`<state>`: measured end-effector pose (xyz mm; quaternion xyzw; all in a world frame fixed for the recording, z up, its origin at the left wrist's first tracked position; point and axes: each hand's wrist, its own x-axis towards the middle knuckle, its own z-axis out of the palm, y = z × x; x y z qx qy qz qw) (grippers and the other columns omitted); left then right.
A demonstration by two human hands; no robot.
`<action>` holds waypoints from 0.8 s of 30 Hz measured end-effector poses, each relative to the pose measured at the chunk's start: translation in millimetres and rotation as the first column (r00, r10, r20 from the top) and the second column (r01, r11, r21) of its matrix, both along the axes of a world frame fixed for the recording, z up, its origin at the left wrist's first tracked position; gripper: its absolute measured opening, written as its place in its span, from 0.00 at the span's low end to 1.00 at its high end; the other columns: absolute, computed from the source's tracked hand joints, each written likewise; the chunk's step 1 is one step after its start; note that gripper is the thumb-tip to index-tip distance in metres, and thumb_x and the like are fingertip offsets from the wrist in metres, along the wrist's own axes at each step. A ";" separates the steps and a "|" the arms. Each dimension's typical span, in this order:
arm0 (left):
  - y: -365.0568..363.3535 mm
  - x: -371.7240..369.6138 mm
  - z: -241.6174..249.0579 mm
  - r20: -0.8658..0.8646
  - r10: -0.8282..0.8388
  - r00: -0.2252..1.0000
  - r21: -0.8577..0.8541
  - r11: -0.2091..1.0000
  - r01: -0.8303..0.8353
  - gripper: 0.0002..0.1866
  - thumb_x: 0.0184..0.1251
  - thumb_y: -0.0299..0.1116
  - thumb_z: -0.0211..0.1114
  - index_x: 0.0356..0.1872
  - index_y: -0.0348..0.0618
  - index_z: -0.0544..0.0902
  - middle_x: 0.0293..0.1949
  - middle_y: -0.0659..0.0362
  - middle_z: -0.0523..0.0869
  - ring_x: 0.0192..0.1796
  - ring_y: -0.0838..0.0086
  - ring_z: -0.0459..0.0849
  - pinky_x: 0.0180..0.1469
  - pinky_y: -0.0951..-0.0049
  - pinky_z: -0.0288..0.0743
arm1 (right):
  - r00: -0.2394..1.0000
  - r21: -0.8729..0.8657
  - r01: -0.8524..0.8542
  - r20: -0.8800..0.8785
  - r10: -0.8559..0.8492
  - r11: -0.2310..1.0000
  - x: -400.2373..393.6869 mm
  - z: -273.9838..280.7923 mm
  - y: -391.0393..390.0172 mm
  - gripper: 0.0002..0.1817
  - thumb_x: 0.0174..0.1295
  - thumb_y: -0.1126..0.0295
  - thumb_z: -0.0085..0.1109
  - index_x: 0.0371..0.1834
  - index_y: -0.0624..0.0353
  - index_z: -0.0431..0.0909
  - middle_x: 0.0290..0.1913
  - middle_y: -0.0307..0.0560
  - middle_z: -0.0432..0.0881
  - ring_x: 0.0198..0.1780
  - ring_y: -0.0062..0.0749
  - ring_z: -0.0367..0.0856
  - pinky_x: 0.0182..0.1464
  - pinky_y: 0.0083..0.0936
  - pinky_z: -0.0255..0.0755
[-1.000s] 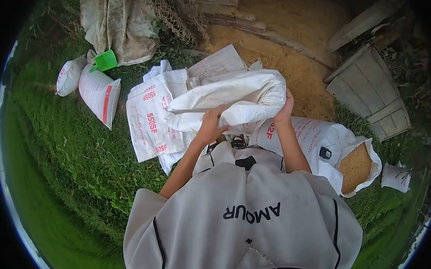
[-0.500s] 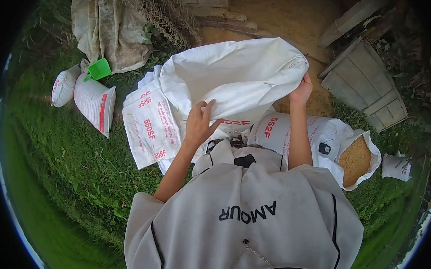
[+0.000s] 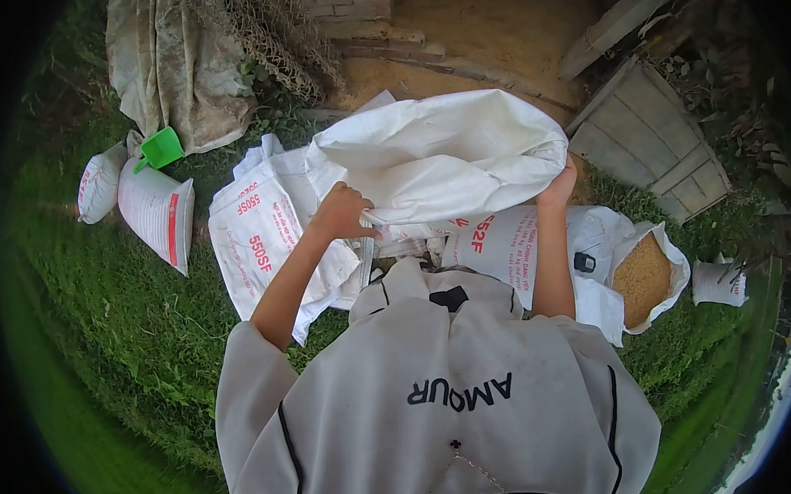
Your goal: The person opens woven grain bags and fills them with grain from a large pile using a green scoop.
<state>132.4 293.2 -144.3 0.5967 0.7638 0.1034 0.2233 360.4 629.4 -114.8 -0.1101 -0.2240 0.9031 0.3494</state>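
Note:
I hold an empty white woven sack (image 3: pixel 444 156) up in front of me, over the grass. My left hand (image 3: pixel 341 211) grips its near-left edge with closed fingers. My right hand (image 3: pixel 559 187) holds the right edge of the same sack. Beneath the lifted sack lies an open sack of brown grain (image 3: pixel 641 276), its mouth to the right, printed in red. Flat empty sacks with red print (image 3: pixel 258 240) lie on the grass to the left of my hands.
Two filled sacks (image 3: pixel 151 209) and a green scoop (image 3: pixel 160 149) rest on the grass at the left. A dirty tarp (image 3: pixel 171 62) and netting lie at the back. A wooden tub (image 3: pixel 647 139) lies tipped at the right by a mound of husk (image 3: pixel 483 22). A small white bag (image 3: pixel 717 283) sits far right.
The sack was bunched, then swung up and spread wide; now it has dropped a little and my left hand has closed on its edge. The view has shifted slightly.

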 end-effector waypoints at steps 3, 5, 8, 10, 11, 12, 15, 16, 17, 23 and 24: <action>-4.4 -19.7 -49.1 0.582 0.076 0.810 -0.040 0.997 -0.065 0.42 0.53 0.70 0.53 0.59 0.45 0.74 0.50 0.46 0.80 0.50 0.53 0.79 0.55 0.60 0.72 | 0.986 0.046 0.087 0.141 -0.093 0.995 31.2 8.7 26.9 0.20 0.59 0.69 0.39 0.48 0.70 0.74 0.53 0.57 0.76 0.55 0.45 0.75 0.61 0.37 0.65; 0.1 -10.5 -29.3 0.560 0.587 0.585 -0.592 0.777 -0.213 0.50 0.51 0.73 0.52 0.69 0.47 0.57 0.56 0.43 0.74 0.51 0.55 0.80 0.46 0.64 0.78 | 0.992 0.061 -0.107 0.080 0.102 0.992 46.1 12.7 32.8 0.20 0.56 0.70 0.41 0.48 0.70 0.74 0.51 0.57 0.77 0.54 0.45 0.76 0.60 0.38 0.66; 4.1 -4.4 -70.4 0.326 0.704 0.631 -0.594 0.672 -0.443 0.51 0.54 0.72 0.45 0.72 0.50 0.41 0.63 0.42 0.66 0.43 0.55 0.83 0.30 0.71 0.83 | 0.964 -0.013 -0.242 0.111 0.242 0.970 57.6 13.4 23.7 0.18 0.53 0.72 0.44 0.44 0.71 0.75 0.47 0.58 0.79 0.51 0.44 0.77 0.58 0.37 0.68; 8.5 -14.0 -55.9 0.224 0.886 0.407 -0.628 0.450 -0.634 0.51 0.53 0.75 0.42 0.72 0.56 0.41 0.66 0.42 0.60 0.31 0.56 0.86 0.22 0.73 0.82 | 0.892 -0.049 -0.368 0.264 0.367 0.929 70.0 12.6 28.3 0.17 0.49 0.73 0.49 0.41 0.72 0.77 0.43 0.57 0.81 0.47 0.43 0.79 0.55 0.36 0.70; 4.5 -18.2 -37.7 0.230 0.931 0.284 -0.636 0.364 -0.680 0.49 0.52 0.75 0.42 0.72 0.59 0.44 0.66 0.43 0.62 0.25 0.58 0.85 0.21 0.75 0.80 | 0.894 -0.055 -0.357 0.267 0.358 0.932 79.0 8.8 30.5 0.17 0.49 0.73 0.49 0.41 0.72 0.77 0.43 0.57 0.81 0.47 0.43 0.79 0.55 0.36 0.70; 1.2 -22.4 -14.2 0.195 0.944 0.265 -0.602 0.328 -0.728 0.48 0.54 0.73 0.42 0.71 0.56 0.48 0.67 0.47 0.62 0.23 0.60 0.85 0.21 0.75 0.80 | 0.848 -0.020 -0.402 0.370 0.380 0.915 86.6 5.1 31.4 0.18 0.49 0.73 0.49 0.42 0.72 0.77 0.44 0.57 0.81 0.47 0.42 0.79 0.55 0.35 0.69; -8.1 -32.7 18.8 0.132 0.959 0.251 -0.455 0.283 -0.844 0.48 0.57 0.71 0.42 0.69 0.44 0.55 0.49 0.41 0.79 0.26 0.54 0.85 0.28 0.67 0.80 | 0.738 0.020 -0.494 0.538 0.407 0.869 98.1 -31.9 41.7 0.21 0.49 0.71 0.51 0.47 0.71 0.76 0.47 0.56 0.81 0.48 0.41 0.78 0.56 0.34 0.68; -10.1 -31.7 19.5 0.125 0.962 0.242 -0.456 0.272 -0.847 0.48 0.57 0.71 0.42 0.69 0.44 0.55 0.49 0.41 0.79 0.26 0.54 0.85 0.28 0.67 0.80 | 0.721 -0.072 -0.516 0.502 0.478 0.854 95.7 -46.9 41.1 0.22 0.49 0.70 0.52 0.47 0.71 0.76 0.48 0.55 0.80 0.48 0.42 0.78 0.57 0.35 0.67; -13.3 -30.3 20.5 0.058 0.950 0.308 -0.321 0.309 -0.895 0.47 0.58 0.70 0.43 0.66 0.38 0.59 0.44 0.38 0.81 0.30 0.51 0.85 0.35 0.63 0.79 | 0.702 -0.166 -0.536 0.456 0.546 0.828 94.5 -60.8 41.0 0.22 0.49 0.69 0.52 0.48 0.71 0.75 0.49 0.55 0.80 0.48 0.43 0.78 0.57 0.36 0.67; -42.7 13.3 -3.4 -0.202 0.874 0.442 0.103 0.468 -0.878 0.43 0.60 0.66 0.45 0.52 0.27 0.73 0.44 0.32 0.79 0.47 0.43 0.79 0.51 0.53 0.73 | 0.710 -0.023 -0.457 0.592 0.380 0.889 52.0 -90.1 11.5 0.36 0.53 0.64 0.55 0.65 0.66 0.57 0.65 0.56 0.64 0.64 0.41 0.64 0.65 0.32 0.57; -48.3 24.1 -8.7 -0.185 0.882 0.434 0.072 0.452 -0.889 0.43 0.60 0.66 0.46 0.52 0.27 0.73 0.45 0.33 0.79 0.47 0.43 0.79 0.51 0.53 0.73 | 0.757 0.052 -0.347 0.605 0.247 0.936 44.0 -80.0 -6.2 0.43 0.52 0.62 0.59 0.70 0.63 0.49 0.68 0.56 0.59 0.67 0.42 0.60 0.67 0.32 0.54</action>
